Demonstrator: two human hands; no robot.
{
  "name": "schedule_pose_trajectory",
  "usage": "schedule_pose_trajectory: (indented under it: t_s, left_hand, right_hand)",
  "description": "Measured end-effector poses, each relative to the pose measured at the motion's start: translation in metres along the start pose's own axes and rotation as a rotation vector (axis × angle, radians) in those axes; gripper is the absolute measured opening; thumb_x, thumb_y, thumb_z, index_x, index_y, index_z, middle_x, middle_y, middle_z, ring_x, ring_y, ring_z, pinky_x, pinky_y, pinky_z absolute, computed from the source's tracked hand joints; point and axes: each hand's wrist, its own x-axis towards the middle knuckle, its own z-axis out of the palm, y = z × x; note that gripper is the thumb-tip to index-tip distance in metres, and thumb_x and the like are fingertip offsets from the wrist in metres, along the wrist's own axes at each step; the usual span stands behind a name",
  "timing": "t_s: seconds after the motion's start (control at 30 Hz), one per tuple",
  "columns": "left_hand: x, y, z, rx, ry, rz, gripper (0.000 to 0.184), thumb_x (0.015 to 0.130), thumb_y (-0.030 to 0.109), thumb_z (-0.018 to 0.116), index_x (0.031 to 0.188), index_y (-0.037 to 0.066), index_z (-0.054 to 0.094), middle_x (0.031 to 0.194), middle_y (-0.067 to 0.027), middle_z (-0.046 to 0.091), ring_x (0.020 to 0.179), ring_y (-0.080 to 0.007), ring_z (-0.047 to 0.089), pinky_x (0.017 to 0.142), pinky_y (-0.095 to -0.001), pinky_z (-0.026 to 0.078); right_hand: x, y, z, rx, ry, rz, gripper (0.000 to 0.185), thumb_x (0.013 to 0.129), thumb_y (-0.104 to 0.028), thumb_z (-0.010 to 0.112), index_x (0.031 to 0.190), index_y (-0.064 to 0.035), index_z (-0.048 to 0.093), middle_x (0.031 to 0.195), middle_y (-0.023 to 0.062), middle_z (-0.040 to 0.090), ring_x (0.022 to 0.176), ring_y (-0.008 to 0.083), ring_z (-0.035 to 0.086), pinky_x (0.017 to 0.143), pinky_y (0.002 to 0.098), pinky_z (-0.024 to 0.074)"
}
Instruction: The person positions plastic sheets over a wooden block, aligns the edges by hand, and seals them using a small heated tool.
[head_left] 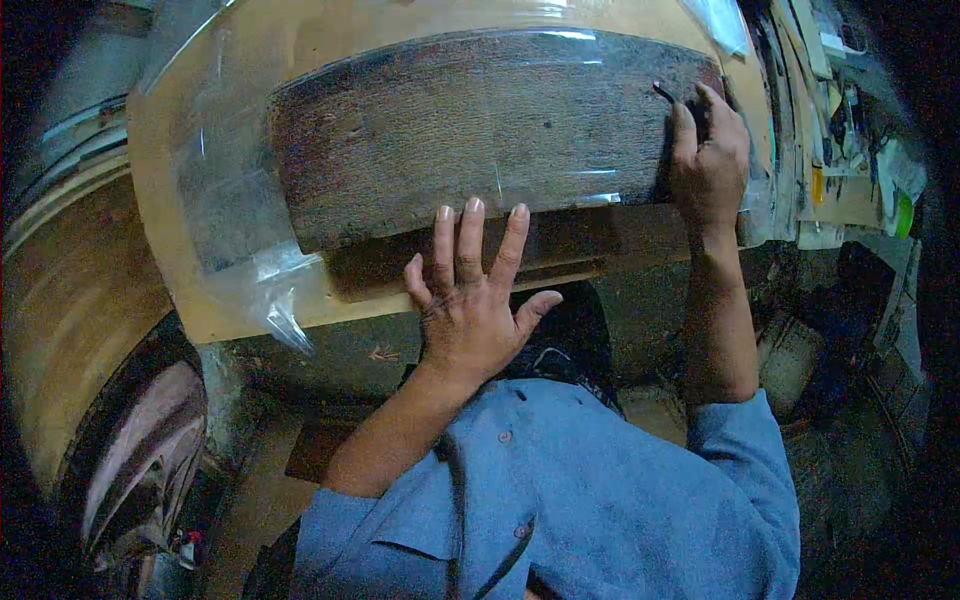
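Panel (450, 140), dark and ribbed, spans the upper frame on a bench (155, 220). Left hand (470, 325) spreads open, empty, at its lower edge, apparently steadying it. Upper right, right hand (712, 165) curls, partly open, by a stick (663, 93); whether its grip holds it, I cannot tell.

Dim, grainy, edges apparently warped

The left hand (467, 315) lies palm down, its fingers spread and pointing forward, its thumb stretched out toward the right. The right hand (710, 165) reaches farther forward, thumb and fingers partly bent. Both forearms are bare below the elbows.
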Motion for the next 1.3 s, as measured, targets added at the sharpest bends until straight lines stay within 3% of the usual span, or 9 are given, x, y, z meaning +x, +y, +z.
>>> schedule_pose_trajectory:
  t_s: [0.4, 0.47, 0.63, 0.67, 0.77, 0.83, 0.9, 0.97, 1.3]
  left_hand:
    - [0.000, -0.001, 0.002, 0.019, 0.021, -0.002, 0.081, 0.081, 0.061, 0.059, 0.149, 0.027, 0.030, 0.151, -0.0153, 0.024, 0.139, -0.0364, 0.018, 0.099, -0.0594, 0.022]
    - [0.000, -0.001, 0.004, 0.012, 0.027, -0.003, 0.082, 0.080, 0.061, 0.059, 0.149, 0.027, 0.030, 0.151, -0.0153, 0.024, 0.139, -0.0366, 0.018, 0.099, -0.0595, 0.022]
    - [-0.001, 0.001, 0.004, 0.001, 0.023, -0.012, 0.082, 0.079, 0.058, 0.062, 0.149, 0.027, 0.030, 0.152, -0.0150, 0.023, 0.140, -0.0369, 0.017, 0.100, -0.0599, 0.021]
    - [-0.001, 0.001, 0.003, 0.007, 0.015, -0.016, 0.081, 0.080, 0.057, 0.061, 0.149, 0.027, 0.030, 0.152, -0.0150, 0.023, 0.140, -0.0369, 0.017, 0.101, -0.0601, 0.020]
    - [-0.001, 0.000, 0.003, 0.013, 0.009, -0.015, 0.079, 0.081, 0.056, 0.060, 0.148, 0.025, 0.032, 0.152, -0.0149, 0.023, 0.140, -0.0370, 0.017, 0.101, -0.0603, 0.020]
    - [-0.001, -0.001, 0.004, 0.012, 0.011, -0.013, 0.078, 0.082, 0.056, 0.059, 0.148, 0.025, 0.032, 0.152, -0.0149, 0.023, 0.140, -0.0370, 0.017, 0.101, -0.0603, 0.019]
    - [-0.002, -0.001, 0.005, 0.019, 0.014, -0.006, 0.077, 0.082, 0.057, 0.058, 0.147, 0.024, 0.034, 0.152, -0.0149, 0.023, 0.140, -0.0368, 0.017, 0.102, -0.0602, 0.019]
    - [-0.001, -0.001, 0.007, 0.020, 0.029, -0.009, 0.077, 0.082, 0.056, 0.058, 0.147, 0.023, 0.034, 0.152, -0.0147, 0.023, 0.140, -0.0366, 0.017, 0.102, -0.0600, 0.019]
    - [-0.001, -0.002, 0.010, 0.046, 0.082, -0.010, 0.078, 0.081, 0.062, 0.056, 0.147, 0.026, 0.035, 0.151, -0.0102, 0.026, 0.139, -0.0334, 0.021, 0.099, -0.0592, 0.023]
  right_hand:
    - [0.001, -0.009, -0.007, 0.136, -0.056, 0.192, 0.019, 0.089, -0.020, 0.062, 0.099, -0.0041, 0.063, 0.095, 0.0123, 0.065, 0.086, 0.0307, 0.063, 0.080, 0.0378, 0.0484]
    - [-0.007, -0.024, -0.017, 0.572, -0.157, 0.306, 0.010, 0.092, -0.005, 0.058, 0.100, -0.0013, 0.059, 0.093, 0.0072, 0.061, 0.091, 0.0166, 0.059, 0.082, 0.0272, 0.0461]
    - [-0.047, -0.061, -0.034, 1.097, -0.486, 0.101, 0.021, 0.086, 0.006, 0.057, 0.105, -0.0023, 0.059, 0.105, 0.0049, 0.057, 0.096, 0.0148, 0.057, 0.085, 0.0277, 0.0460]
    - [-0.055, -0.068, -0.032, 1.055, -0.536, 0.146, 0.023, 0.084, 0.006, 0.059, 0.105, -0.0023, 0.059, 0.103, 0.0055, 0.058, 0.095, 0.0161, 0.058, 0.084, 0.0292, 0.0466]
    - [-0.058, -0.082, -0.026, 0.754, -0.481, -0.101, 0.023, 0.081, 0.002, 0.064, 0.103, -0.0031, 0.061, 0.095, 0.0089, 0.062, 0.092, 0.0246, 0.061, 0.080, 0.0348, 0.0486]
    - [-0.059, -0.087, -0.021, 0.622, -0.447, -0.216, 0.037, 0.069, -0.014, 0.071, 0.104, -0.0086, 0.061, 0.093, 0.0101, 0.063, 0.090, 0.0329, 0.059, 0.081, 0.0398, 0.0455]
    - [-0.059, -0.088, -0.019, 0.593, -0.412, -0.252, 0.035, 0.069, -0.015, 0.072, 0.101, -0.0095, 0.060, 0.091, 0.0089, 0.062, 0.088, 0.0322, 0.058, 0.077, 0.0407, 0.0448]
    - [-0.055, -0.091, -0.021, 0.581, -0.421, -0.259, 0.019, 0.081, -0.005, 0.066, 0.099, -0.0051, 0.061, 0.091, 0.0107, 0.064, 0.086, 0.0322, 0.061, 0.076, 0.0392, 0.0472]
    - [-0.054, -0.094, -0.017, 0.541, -0.414, -0.276, 0.017, 0.081, -0.006, 0.066, 0.097, -0.0056, 0.062, 0.090, 0.0101, 0.064, 0.084, 0.0317, 0.060, 0.075, 0.0391, 0.0454]
